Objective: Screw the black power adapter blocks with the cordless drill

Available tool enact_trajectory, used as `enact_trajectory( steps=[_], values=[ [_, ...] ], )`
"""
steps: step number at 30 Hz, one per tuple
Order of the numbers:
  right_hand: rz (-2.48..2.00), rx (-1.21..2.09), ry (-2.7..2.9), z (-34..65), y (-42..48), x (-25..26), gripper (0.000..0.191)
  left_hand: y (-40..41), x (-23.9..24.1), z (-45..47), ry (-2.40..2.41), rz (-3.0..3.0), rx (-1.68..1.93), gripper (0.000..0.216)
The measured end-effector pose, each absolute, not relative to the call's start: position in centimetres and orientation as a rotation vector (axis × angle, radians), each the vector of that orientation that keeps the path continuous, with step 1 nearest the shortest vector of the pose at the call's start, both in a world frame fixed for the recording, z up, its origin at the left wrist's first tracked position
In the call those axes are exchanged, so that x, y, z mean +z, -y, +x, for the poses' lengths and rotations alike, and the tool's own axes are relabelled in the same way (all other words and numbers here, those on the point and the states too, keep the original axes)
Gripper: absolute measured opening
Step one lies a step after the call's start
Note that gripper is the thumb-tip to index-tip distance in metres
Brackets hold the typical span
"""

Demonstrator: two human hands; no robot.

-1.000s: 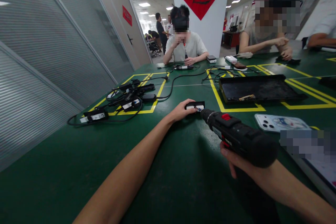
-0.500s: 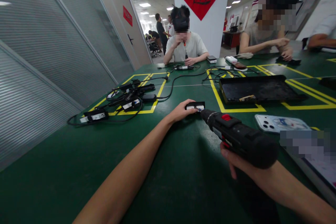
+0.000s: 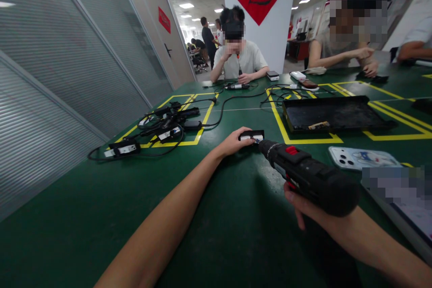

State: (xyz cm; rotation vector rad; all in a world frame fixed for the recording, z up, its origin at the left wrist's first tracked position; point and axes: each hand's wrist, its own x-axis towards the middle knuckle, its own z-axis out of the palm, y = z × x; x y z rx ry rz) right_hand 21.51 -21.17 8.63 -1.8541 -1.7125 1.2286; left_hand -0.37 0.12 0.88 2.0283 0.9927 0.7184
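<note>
Desk (image 3: 101, 216): green, yellow-marked, L edge alongside partition (image 3: 57, 67).

Tray (image 3: 337, 112): black, shallow, R of ctr, well short of far edge.

Heap of cables (image 3: 165, 121): black, w/ adapters, nr L edge.

Drill (image 3: 303, 166): above desk, R of ctr, nose twd far edge. R hand (image 3: 305, 205) closed round handle, mostly hidden under body. Judged heavy, stiff, prob. top-heavy; take by handle, fingers clear of nose.

Phone (image 3: 366, 157): flat, R of drill, twd R edge.

Block (image 3: 254, 133): small, black/white, appears to rest on desk abt midway betw. L and R edges. L hand (image 3: 234, 142) grip closed on its L end, thumb on near face. Drill tip at R end; contact unclear. Judged light, stiff, poss. slippery; blue specks, poss. fragile wires. Hold by L end, off wires.
</note>
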Motion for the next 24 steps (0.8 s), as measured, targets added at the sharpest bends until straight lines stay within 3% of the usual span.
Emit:
enact_trajectory(
  steps=[24],
  values=[
    [-1.836, 1.268, 1.677, 21.71, 21.00, 8.19, 0.051, -0.15, 0.78, -0.35, -1.005, 2.032, 0.730, 0.050]
  ],
)
